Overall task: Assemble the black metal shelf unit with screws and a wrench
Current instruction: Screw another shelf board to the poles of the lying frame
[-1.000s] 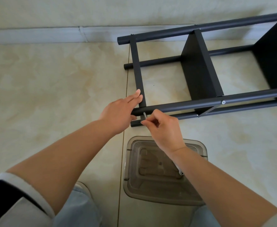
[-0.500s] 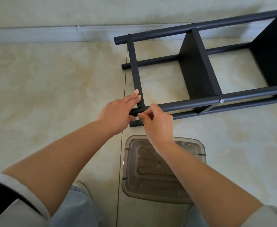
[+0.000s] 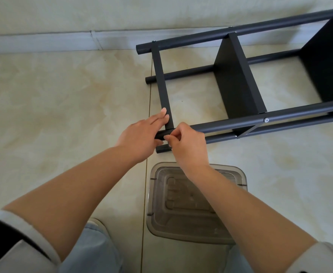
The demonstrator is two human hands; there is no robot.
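At centre frame our left hand (image 3: 142,135) steadies the black shelf frame (image 3: 238,83) on its side, fingers straight along its crossbar (image 3: 162,83); our right hand (image 3: 188,143) pinches something unseen at the tube end, likely a screw; crooked, it may cross-thread or drop

A home room: glossy cream floor tiles (image 3: 63,107); white skirting board (image 3: 43,41) (plain wall above).

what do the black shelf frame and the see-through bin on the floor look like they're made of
Black shelf frame: apparently metal tubing with a matte, painted-looking coat; soft highlights run along the round bars and a silver screw head shows.
See-through grey bin: probably smoky translucent plastic; its moulded ribs show through.
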